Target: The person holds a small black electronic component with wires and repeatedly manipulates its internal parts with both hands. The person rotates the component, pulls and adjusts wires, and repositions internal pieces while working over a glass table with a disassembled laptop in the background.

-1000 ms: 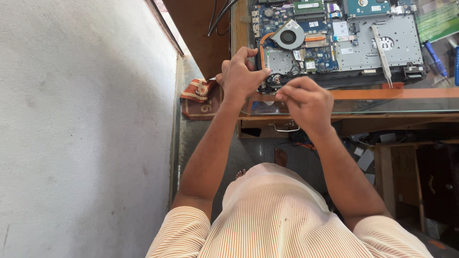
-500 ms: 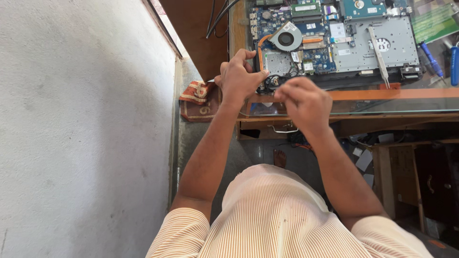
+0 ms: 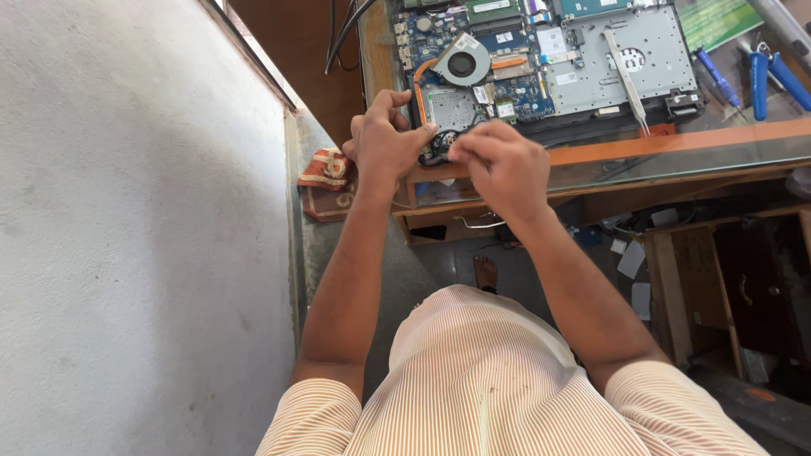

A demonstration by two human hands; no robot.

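Laptop opened to its blue circuit board [image 3: 541, 59], lying on the glass worktop [image 3: 676, 160] with its near left corner at the edge, is what both hands work on. Left hand [image 3: 384, 139] curls over that corner, fingers bent against the casing. Right hand [image 3: 503, 165] pinches narrowly at a small dark part [image 3: 441, 145] there; what it grips is hidden. Judging by this, bracing firmly while working gently suits best. Grey round fan [image 3: 463, 61], white tweezers [image 3: 625, 80] and blue-handled screwdrivers [image 3: 760, 80] lie beyond.
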